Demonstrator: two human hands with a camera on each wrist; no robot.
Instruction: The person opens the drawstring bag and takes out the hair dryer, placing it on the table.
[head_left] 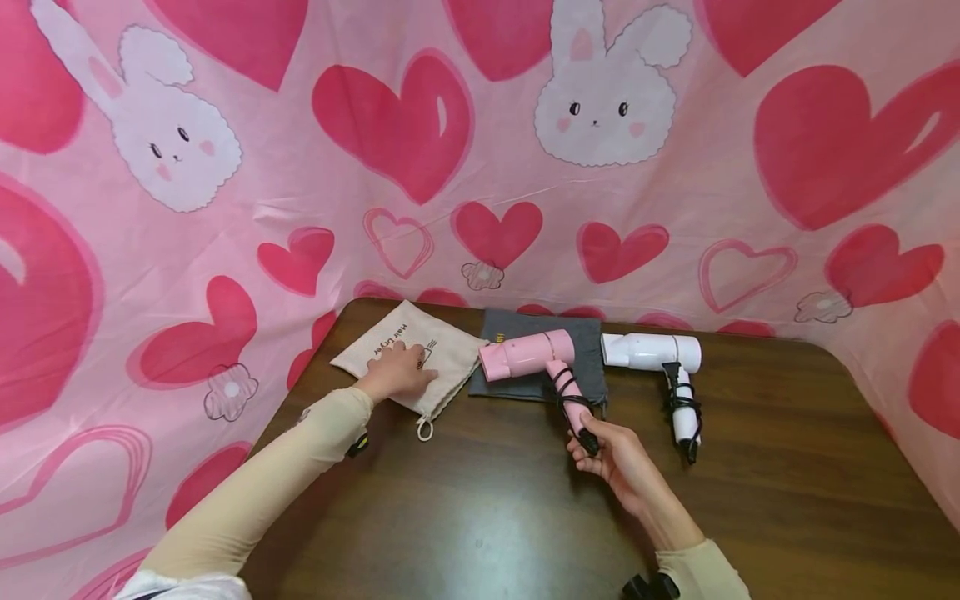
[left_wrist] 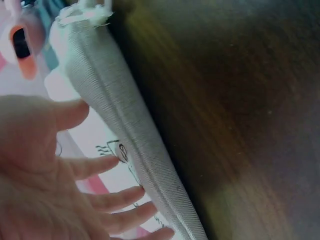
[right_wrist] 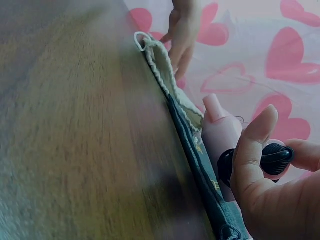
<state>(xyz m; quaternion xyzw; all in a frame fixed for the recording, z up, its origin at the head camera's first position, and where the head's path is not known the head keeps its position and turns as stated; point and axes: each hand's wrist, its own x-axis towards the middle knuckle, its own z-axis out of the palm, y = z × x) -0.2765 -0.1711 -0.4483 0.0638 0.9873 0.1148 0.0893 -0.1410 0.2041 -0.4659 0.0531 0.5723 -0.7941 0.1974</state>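
Observation:
In the head view my left hand (head_left: 396, 372), fingers spread, rests on a cream drawstring pouch (head_left: 442, 340) printed "Hair Dryer". The left wrist view shows the fingers (left_wrist: 117, 200) fairly straight along the pouch's edge (left_wrist: 120, 110). My right hand (head_left: 618, 457) grips the lower handle of a pink hair dryer (head_left: 525, 354), its black cord wound round the handle. The dryer's nozzle points left, beside the pouch's mouth. Its head is over a dark grey pouch (head_left: 495, 388); the head view cannot tell whether they touch. In the right wrist view the thumb (right_wrist: 255, 140) lies along the handle.
A white hair dryer (head_left: 648, 352) with a black cord wrapped on its handle lies to the right on the brown wooden table (head_left: 465, 500). Pink heart-and-rabbit cloth (head_left: 510, 175) hangs behind and at both sides of the table.

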